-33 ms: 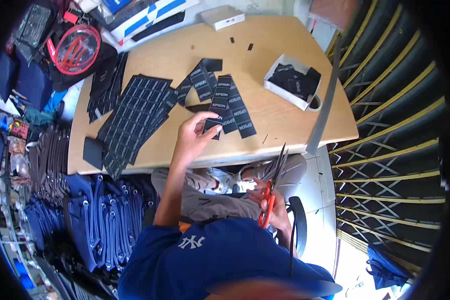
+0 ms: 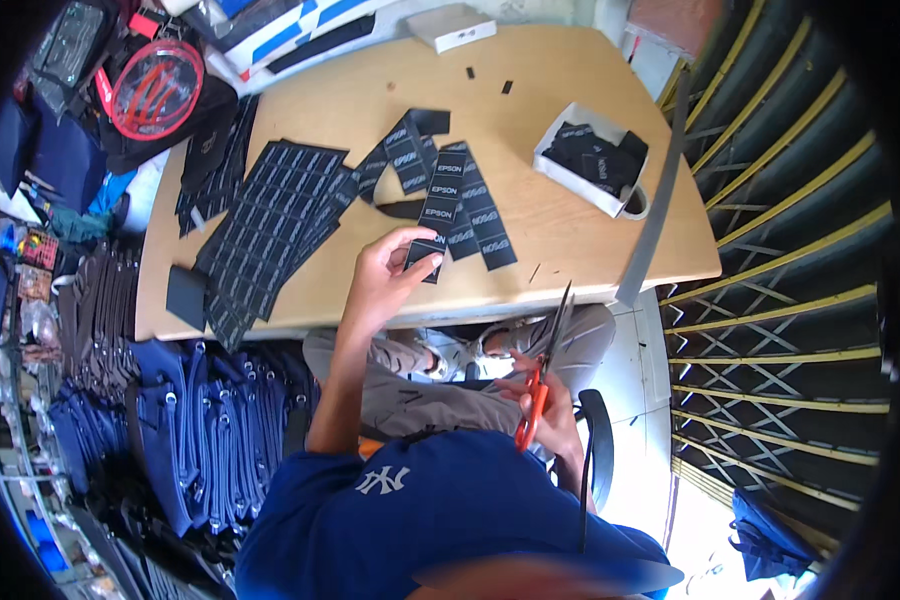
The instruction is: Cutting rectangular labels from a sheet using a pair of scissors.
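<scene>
Two hands, both occupied. My left hand (image 2: 385, 280) is out over the near edge of the wooden table (image 2: 580, 240), thumb and fingers pinched on the near end of a black label strip (image 2: 440, 215) with white print. The rest of that strip runs away from me across the tabletop, touching a second strip just to its right.

My right hand (image 2: 560, 420) is down off the table, over my lap, closed round the orange handles of the scissors (image 2: 542, 370). The blades point up toward the table edge. I cannot tell whether they are parted or together. Scissors and strip are well apart, nothing between the blades.

Change since the other look: none I can find. Hands, strip and scissors sit as they did, so the strip is gripped but uncut at this end.

Around the work:
- a broad sheet of uncut labels (image 2: 270, 220) to the left of the strips, hanging partly over the table's left edge
- a white box (image 2: 568, 178) on the right, holding a heap of black pieces
- stacked blue bags (image 2: 190, 430) on the floor to my left
</scene>
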The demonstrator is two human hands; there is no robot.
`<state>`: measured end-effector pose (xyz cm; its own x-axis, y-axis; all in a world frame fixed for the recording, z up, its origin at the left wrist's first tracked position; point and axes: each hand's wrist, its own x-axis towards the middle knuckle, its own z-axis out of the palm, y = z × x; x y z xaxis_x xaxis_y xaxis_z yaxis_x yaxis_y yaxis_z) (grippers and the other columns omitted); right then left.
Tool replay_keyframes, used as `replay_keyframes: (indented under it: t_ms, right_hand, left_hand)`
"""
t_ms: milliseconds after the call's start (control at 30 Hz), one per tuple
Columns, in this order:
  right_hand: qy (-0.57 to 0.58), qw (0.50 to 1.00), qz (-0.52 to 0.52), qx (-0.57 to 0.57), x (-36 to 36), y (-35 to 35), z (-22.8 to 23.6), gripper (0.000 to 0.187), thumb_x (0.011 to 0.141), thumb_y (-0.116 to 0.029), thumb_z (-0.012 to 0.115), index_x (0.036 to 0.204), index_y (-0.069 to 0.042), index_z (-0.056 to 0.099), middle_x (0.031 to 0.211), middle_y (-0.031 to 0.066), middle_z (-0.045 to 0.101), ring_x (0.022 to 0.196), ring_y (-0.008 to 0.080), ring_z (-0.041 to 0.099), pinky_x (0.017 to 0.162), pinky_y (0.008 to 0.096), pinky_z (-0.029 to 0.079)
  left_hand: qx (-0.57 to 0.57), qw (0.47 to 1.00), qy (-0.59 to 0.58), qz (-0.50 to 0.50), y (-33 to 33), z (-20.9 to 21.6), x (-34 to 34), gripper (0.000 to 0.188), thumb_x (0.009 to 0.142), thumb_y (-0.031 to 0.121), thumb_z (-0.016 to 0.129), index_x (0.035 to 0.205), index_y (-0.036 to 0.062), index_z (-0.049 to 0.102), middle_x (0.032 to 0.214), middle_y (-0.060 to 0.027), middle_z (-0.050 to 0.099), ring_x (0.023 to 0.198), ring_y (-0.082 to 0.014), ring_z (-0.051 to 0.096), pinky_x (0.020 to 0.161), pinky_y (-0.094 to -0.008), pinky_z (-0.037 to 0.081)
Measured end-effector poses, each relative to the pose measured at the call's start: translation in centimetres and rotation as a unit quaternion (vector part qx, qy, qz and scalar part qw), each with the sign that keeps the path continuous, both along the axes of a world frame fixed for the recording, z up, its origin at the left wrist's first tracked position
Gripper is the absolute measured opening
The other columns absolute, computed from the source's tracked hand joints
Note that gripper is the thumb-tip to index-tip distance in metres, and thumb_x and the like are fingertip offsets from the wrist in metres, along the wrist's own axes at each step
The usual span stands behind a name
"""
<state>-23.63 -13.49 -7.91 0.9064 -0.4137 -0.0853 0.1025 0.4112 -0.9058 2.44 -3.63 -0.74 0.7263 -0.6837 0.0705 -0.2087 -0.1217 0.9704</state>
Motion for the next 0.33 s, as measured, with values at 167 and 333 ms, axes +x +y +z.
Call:
replay_keyframes:
  t_ms: [167, 333]
  right_hand:
    - [0.127, 0.989, 0.014, -0.073, 0.6, -0.4, -0.4, 0.04, 0.08, 0.001, 0.06, 0.117, 0.006, 0.045, 0.089, 0.0098, 0.063, 0.076, 0.012, 0.062, 0.066, 0.0245, 0.051]
    - [0.1, 0.984, 0.068, -0.131, 2.0, 0.0, 0.6, 0.045, 0.082, -0.006, 0.06, 0.123, 0.001, 0.043, 0.088, 0.008, 0.059, 0.07, 0.0089, 0.056, 0.066, 0.0199, 0.046]
  left_hand:
    - [0.042, 0.997, 0.069, -0.02, 4.4, 0.6, -2.8, 0.017, 0.086, 0.002, 0.06, 0.102, -0.0009, 0.06, 0.09, -0.001, 0.062, 0.079, -0.0045, 0.055, 0.069, -0.0174, 0.043]
    - [0.12, 0.99, 0.063, -0.025, 8.3, 0.2, -2.9, 0.014, 0.087, 0.008, 0.059, 0.099, 0.0009, 0.062, 0.092, -0.0032, 0.062, 0.086, -0.0069, 0.056, 0.078, -0.0211, 0.043]
